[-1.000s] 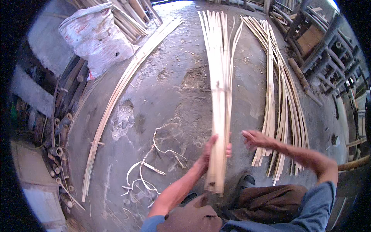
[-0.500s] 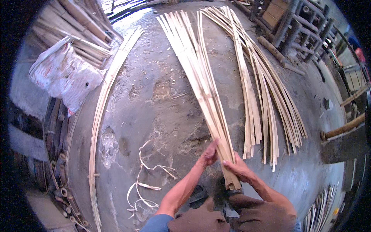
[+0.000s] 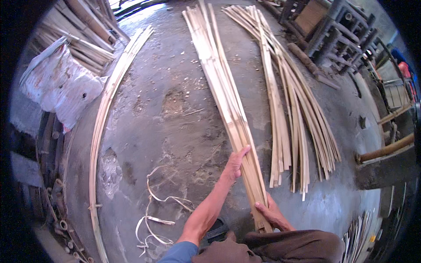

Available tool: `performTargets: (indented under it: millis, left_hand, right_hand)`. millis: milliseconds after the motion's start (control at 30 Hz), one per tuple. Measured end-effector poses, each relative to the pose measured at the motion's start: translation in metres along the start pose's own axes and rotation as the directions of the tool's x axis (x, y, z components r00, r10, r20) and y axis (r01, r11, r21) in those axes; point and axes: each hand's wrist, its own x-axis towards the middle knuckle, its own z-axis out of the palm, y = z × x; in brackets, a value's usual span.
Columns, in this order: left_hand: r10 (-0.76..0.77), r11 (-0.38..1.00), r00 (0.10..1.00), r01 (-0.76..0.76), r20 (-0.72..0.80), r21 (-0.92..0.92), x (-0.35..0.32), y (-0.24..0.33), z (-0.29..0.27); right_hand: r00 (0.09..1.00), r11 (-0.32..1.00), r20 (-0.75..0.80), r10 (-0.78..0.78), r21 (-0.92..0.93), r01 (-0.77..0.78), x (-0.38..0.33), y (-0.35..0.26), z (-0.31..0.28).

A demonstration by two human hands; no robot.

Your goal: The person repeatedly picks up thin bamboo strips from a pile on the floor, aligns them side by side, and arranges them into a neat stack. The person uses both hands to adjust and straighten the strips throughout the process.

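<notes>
The far ends of the long bundle of pale split bamboo strips [image 3: 228, 105] run off the top edge, and the near end is partly hidden under the right hand [image 3: 271, 214], whose fingers press down on the strips; whether it fully grips them is hard to tell. The left hand [image 3: 234, 163] lies flat against the bundle's left edge, fingers extended, not closed around it. The bundle rests on the grey concrete floor [image 3: 175, 122]. A crumpled white plastic sack [image 3: 61, 87] sits at left, its contents unseen. A second loose pile of bamboo strips [image 3: 289, 114] lies just right, curled pale shavings [image 3: 158, 210] near left.
</notes>
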Motion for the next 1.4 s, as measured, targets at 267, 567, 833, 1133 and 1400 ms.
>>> performTargets:
  millis: [267, 567, 833, 1133, 1400]
  left_hand:
    - [0.068, 0.971, 0.996, -0.053, -0.058, 0.232, 0.005, 0.017, 0.018]
    - [0.064, 0.807, 0.997, -0.03, -0.036, 0.589, 0.062, 0.045, 0.013]
    - [0.73, 0.377, 0.683, -0.377, -0.021, 0.846, 0.052, 0.001, 0.014]
    - [0.799, -0.387, 0.59, 0.356, 0.117, 0.851, -0.186, 0.006, -0.192]
    - [0.505, -0.091, 0.336, 0.937, -0.795, 0.338, -0.498, -0.074, -0.324]
  right_hand:
    - [0.972, 0.972, -0.092, -0.218, 0.069, 0.225, 0.009, 0.002, 0.001]
    - [0.97, 0.978, -0.187, -0.154, 0.111, 0.177, 0.069, 0.018, 0.017]
    - [0.984, 0.981, -0.139, -0.112, 0.139, 0.131, 0.117, 0.028, -0.02]
    - [0.97, 0.961, -0.076, -0.23, -0.173, 0.215, 0.119, 0.044, -0.037]
    - [0.971, 0.896, -0.017, -0.237, -0.39, 0.212, 0.104, 0.028, -0.067]
